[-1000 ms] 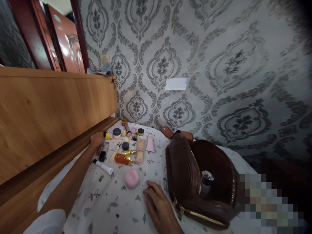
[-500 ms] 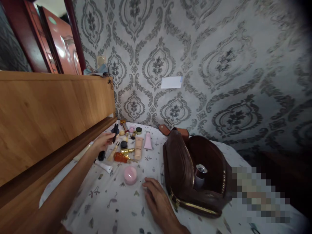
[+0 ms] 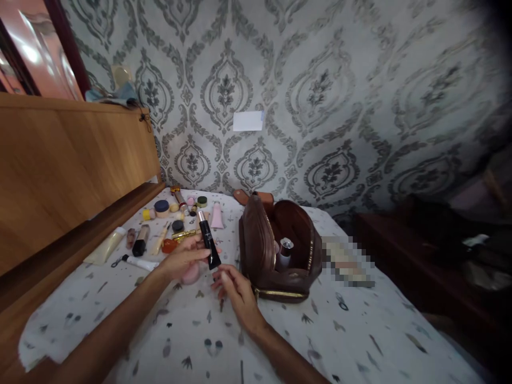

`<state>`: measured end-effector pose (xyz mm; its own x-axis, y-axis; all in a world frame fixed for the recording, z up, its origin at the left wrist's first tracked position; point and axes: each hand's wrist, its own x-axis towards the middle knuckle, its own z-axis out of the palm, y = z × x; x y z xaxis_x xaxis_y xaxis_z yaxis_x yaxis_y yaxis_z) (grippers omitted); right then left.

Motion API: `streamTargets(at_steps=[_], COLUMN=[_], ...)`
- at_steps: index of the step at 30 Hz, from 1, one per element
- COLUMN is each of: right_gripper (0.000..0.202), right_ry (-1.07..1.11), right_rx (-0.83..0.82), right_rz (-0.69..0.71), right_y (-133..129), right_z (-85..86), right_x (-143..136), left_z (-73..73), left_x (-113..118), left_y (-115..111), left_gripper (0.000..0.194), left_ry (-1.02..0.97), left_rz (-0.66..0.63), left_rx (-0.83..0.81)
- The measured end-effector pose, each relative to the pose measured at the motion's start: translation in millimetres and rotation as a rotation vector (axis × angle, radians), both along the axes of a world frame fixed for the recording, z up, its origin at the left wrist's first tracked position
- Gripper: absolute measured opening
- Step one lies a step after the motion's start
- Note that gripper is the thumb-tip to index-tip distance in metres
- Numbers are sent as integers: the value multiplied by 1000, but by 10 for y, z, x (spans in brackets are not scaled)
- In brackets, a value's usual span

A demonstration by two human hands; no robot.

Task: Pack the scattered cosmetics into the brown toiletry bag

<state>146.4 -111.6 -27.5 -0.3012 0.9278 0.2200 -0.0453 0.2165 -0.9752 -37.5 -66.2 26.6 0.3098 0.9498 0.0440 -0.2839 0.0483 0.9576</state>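
Observation:
A slim black cosmetic tube (image 3: 207, 237) with a silver cap is pinched in my left hand (image 3: 184, 258), raised above the bed with its cap pointing up and away. Close by the tube's flat lower end is my right hand (image 3: 239, 294), fingers apart; whether they touch it I cannot tell. Below my left hand a round pink jar (image 3: 190, 273) is partly covered. Just right of my hands stands an unzipped brown leather bag (image 3: 256, 248), holding a silver-capped bottle (image 3: 285, 249).
Several cosmetics lie at the left, among them a cream tube (image 3: 106, 246), a foundation bottle (image 3: 141, 241), a white tube (image 3: 141, 263), a dark-lidded jar (image 3: 161, 208) and a pink tube (image 3: 216, 215). A wooden board (image 3: 76, 165) borders the left; patterned wallpaper (image 3: 226, 88) rises behind.
My left hand has brought the black tube from among the far-left cosmetics toward the middle. My right hand has come up near it. The view has turned to the right.

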Motion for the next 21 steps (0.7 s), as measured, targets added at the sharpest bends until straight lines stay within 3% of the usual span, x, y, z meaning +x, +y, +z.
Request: streamTargets(at_steps=[6, 14, 21], right_gripper=[46, 44, 53], right_ry=[150, 152, 110], right_rx=[-147, -168, -176], right_rz=[52, 109, 99], right_y=[84, 99, 111], right_z=[4, -32, -48], right_x=[-8, -18, -14], left_z=[-29, -6, -10], left_x=[-11, 6, 7], left_y=[-29, -47, -25], left_gripper=[42, 43, 46], left_ry=[8, 191, 180], left_rz=[13, 8, 70], left_rx=[-26, 29, 28])
